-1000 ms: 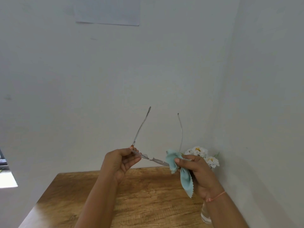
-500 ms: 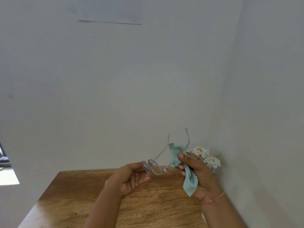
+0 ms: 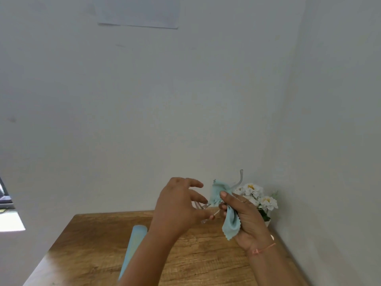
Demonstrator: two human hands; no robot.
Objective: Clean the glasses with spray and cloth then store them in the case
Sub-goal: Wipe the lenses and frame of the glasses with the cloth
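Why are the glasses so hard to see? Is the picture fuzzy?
In the head view, the see-through glasses look a bit smeared, half hidden behind the left hand and the cloth; a bright patch at the left edge is washed out white.

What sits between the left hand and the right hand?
Head view: the clear glasses span the gap from the left hand; the right hand pinches the blue cloth over their far end.

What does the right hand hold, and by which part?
The right hand pinches the cloth, by its upper part, over the glasses; the exact spot on the frame is hidden.
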